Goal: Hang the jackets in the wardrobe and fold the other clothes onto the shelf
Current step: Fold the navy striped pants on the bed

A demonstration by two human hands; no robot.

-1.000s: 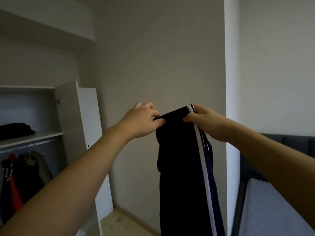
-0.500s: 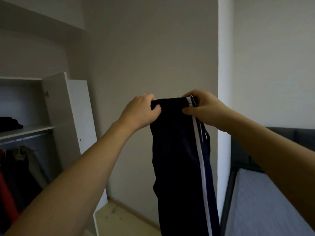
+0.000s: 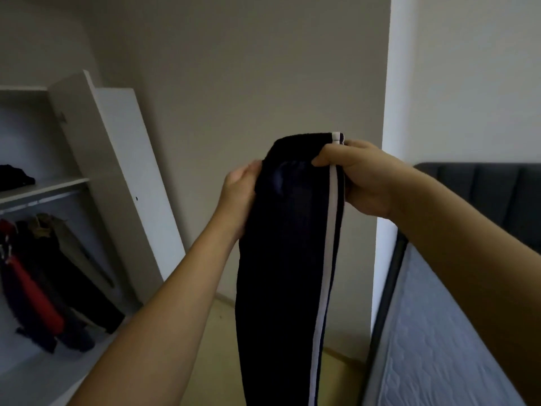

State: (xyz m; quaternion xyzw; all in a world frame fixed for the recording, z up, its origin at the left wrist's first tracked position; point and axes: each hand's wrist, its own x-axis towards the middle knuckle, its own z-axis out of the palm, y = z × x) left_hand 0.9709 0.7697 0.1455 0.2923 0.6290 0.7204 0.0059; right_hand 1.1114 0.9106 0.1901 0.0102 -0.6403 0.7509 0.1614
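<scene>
Dark navy track pants (image 3: pixel 287 259) with a white side stripe hang in front of me, waistband uppermost. My right hand (image 3: pixel 363 180) grips the waistband at the striped edge, thumb curled over the front. My left hand (image 3: pixel 240 194) holds the left edge just below the waistband, its fingers hidden behind the cloth. The open wardrobe (image 3: pixel 76 159) stands at the left, with several jackets (image 3: pixel 44 276) hanging under its shelf (image 3: pixel 46 186).
A dark folded garment (image 3: pixel 14 177) lies on the shelf. The wardrobe door (image 3: pixel 137 177) stands open toward me. A bed with a grey mattress (image 3: pixel 433 347) and dark headboard (image 3: pixel 480 194) is at the right. Wooden floor (image 3: pixel 219 347) shows below.
My left hand has slid from the top of the waistband down the left edge of the pants. The top of the pants has bunched narrower. My view has tipped downward.
</scene>
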